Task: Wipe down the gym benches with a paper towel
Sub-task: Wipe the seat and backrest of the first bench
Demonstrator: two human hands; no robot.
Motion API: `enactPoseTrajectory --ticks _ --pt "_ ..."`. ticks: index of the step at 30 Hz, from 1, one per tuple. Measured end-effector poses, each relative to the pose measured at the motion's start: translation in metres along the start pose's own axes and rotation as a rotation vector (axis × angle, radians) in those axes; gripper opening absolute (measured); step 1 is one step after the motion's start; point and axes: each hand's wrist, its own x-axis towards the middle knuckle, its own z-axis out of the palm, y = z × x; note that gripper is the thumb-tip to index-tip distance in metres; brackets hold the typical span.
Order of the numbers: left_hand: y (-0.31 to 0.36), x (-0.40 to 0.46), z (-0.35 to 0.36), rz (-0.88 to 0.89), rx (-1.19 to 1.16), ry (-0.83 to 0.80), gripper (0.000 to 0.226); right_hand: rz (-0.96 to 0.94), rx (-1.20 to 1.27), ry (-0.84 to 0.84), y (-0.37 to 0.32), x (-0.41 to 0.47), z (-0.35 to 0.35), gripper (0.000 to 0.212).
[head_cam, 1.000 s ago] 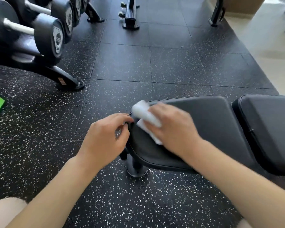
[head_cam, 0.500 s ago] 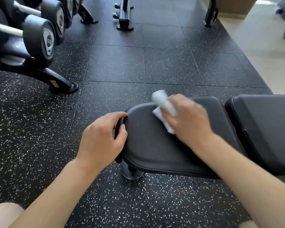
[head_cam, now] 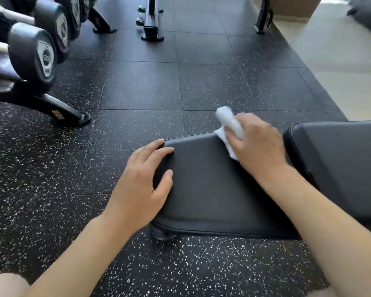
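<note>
The right hand (head_cam: 258, 144) has swept the paper towel (head_cam: 228, 127) from the seat pad's (head_cam: 212, 189) near end to its far edge, right of centre, fingers pinching it. The left hand (head_cam: 140, 183) rests spread on the left end. Risk: the bunched towel slides past the edge, leaving the corner unwiped.

We see a black padded bench seat (head_cam: 212, 189) standing on a black rubber tile floor (head_cam: 137, 86) flecked with white. Our left hand (head_cam: 137, 185) rests with straight fingers on the seat's left end, and our right hand (head_cam: 257, 144) presses a white paper towel (head_cam: 229, 125) onto the far edge. Just right of the right hand lies a second black pad (head_cam: 341, 159). Well beyond the left hand, a dumbbell rack (head_cam: 30, 67) stands on the floor.
</note>
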Motion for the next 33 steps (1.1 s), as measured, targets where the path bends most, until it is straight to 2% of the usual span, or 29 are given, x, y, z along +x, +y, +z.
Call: enactPoseTrajectory --ticks 3,5,7,11,14,18,20,24,27,30,33 --pt "0.004 0.005 0.002 -0.017 -0.012 0.017 0.05 -0.262 0.085 -0.015 -0.049 -0.031 0.0 0.026" --pt "0.007 0.007 0.004 -0.033 -0.015 0.018 0.053 -0.396 0.184 -0.084 -0.061 -0.043 0.002 0.029" --pt "0.011 0.008 0.005 -0.048 0.004 0.029 0.053 -0.334 0.212 -0.094 -0.042 -0.024 0.005 0.029" --pt "0.016 0.009 0.007 -0.09 0.032 0.05 0.052 0.05 0.089 -0.028 0.038 0.031 0.008 0.035" --pt "0.016 0.004 0.007 -0.082 0.025 0.049 0.053 0.156 0.055 -0.037 0.062 0.045 0.014 0.036" --pt "0.02 -0.002 0.011 -0.069 0.08 0.063 0.055 0.161 -0.074 -0.109 0.05 0.053 0.015 0.038" --pt "0.021 -0.002 0.014 -0.076 0.06 0.12 0.05 0.094 -0.114 -0.196 0.031 0.06 0.015 0.04" --pt "0.015 0.0 0.016 -0.015 -0.058 0.254 0.034 -0.091 -0.03 -0.418 -0.04 0.071 0.028 0.045" --pt "0.013 0.001 0.019 0.023 -0.086 0.313 0.028 -0.186 0.065 -0.455 -0.068 0.066 0.039 0.044" --pt "0.015 0.003 0.02 0.004 -0.09 0.329 0.027 -0.116 0.181 -0.453 -0.037 0.067 0.03 0.044" --pt "0.014 0.002 0.021 -0.007 -0.087 0.329 0.027 0.032 0.079 -0.431 0.025 0.075 0.01 0.043"
